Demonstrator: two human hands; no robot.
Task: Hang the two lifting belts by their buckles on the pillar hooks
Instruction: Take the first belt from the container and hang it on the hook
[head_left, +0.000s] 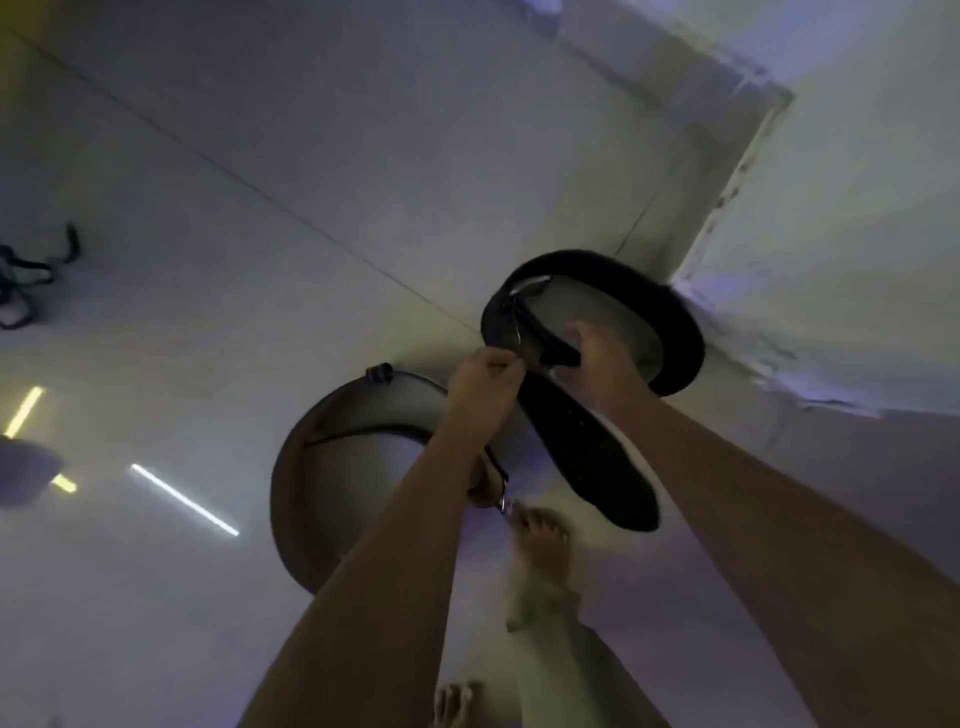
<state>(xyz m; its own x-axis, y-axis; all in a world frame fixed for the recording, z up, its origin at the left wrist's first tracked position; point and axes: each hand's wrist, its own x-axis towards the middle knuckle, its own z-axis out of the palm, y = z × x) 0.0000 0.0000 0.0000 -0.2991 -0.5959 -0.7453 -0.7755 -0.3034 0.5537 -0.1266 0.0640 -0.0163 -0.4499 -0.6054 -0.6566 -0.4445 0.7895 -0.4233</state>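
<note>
A black lifting belt (670, 322) is curled in a loop by the foot of the white pillar (841, 234), its wide tail (597, 462) trailing toward me. My left hand (483, 384) pinches this belt near its metal buckle (519, 306). My right hand (597, 358) grips the narrow strap end inside the loop. A brown lifting belt (291, 488) lies curled on the floor under my left forearm, its buckle (501, 493) showing beside the wrist. No hooks are in view.
Pale tiled floor (260, 182) reflects strip lights at the left. Dark straps (26, 280) lie at the far left edge. My bare feet (540, 540) stand just below the belts. The pillar base fills the right side.
</note>
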